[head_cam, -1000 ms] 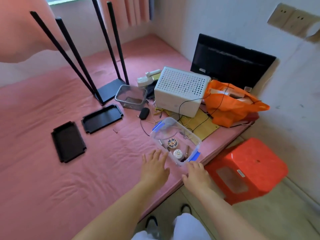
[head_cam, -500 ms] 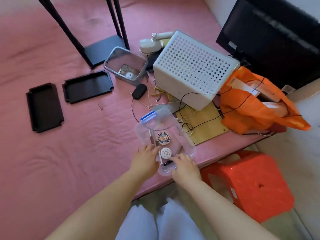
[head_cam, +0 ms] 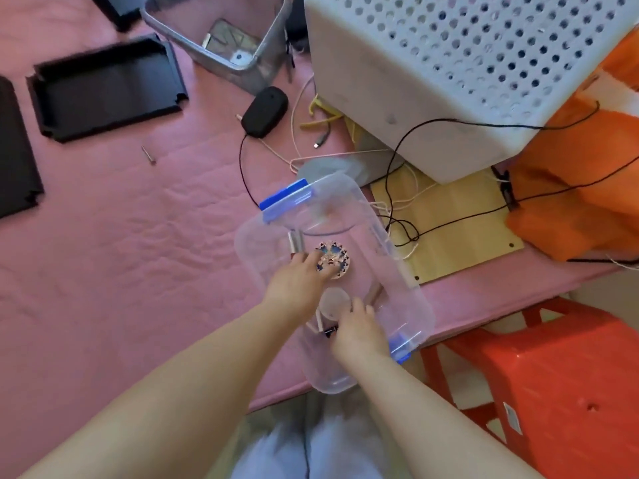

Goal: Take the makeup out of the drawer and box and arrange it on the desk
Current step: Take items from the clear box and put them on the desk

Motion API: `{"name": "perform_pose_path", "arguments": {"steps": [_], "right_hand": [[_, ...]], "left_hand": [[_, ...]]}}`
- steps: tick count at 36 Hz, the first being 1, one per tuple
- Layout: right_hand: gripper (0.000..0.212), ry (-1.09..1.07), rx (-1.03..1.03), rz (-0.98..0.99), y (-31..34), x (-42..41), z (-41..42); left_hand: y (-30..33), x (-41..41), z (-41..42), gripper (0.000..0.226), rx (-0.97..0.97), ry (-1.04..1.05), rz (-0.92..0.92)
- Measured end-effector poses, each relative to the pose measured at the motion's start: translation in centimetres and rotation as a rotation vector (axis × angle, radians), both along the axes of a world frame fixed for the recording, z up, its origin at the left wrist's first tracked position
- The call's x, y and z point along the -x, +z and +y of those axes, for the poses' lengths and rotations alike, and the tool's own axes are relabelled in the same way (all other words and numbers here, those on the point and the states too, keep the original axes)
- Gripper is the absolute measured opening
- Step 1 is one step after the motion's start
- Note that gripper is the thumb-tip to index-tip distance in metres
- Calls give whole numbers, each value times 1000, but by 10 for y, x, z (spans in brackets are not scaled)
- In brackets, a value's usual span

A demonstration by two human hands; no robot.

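Inside the clear blue-latched box [head_cam: 390, 271], a round patterned compact [head_cam: 337, 259] under left-hand [head_cam: 297, 286] fingertips, grip unclear.

A white perforated crate [head_cam: 484, 70] sits at the far right of the pink mat [head_cam: 103, 254], partly on a wooden board [head_cam: 460, 229], with an orange bag [head_cam: 581, 188] touching its right side. Two black trays [head_cam: 103, 88] lie at the far left, a grey bin [head_cam: 224, 39] and black mouse [head_cam: 264, 110] between. A red stool [head_cam: 553, 392] stands off the near right edge.
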State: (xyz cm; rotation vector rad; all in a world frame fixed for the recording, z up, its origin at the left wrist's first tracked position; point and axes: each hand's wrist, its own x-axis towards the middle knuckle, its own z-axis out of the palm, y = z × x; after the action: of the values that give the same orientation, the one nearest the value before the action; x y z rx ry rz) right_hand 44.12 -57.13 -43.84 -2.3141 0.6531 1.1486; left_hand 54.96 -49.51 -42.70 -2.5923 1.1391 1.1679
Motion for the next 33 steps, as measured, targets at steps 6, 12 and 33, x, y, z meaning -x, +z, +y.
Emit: {"name": "perform_pose_path", "arguments": {"steps": [6,12,33], "right_hand": [[46,11,21,-10,-35,-16,3],[39,-39,55,-47,-54,-20,4],[53,41,123,24,-54,-21,-3]], "left_hand": [[-32,-13,-8,63,-13,-55,-29],[-55,-18,-19,66,-3,-118,-16],[-70,-25,-43,58,12,-92,-28]]}}
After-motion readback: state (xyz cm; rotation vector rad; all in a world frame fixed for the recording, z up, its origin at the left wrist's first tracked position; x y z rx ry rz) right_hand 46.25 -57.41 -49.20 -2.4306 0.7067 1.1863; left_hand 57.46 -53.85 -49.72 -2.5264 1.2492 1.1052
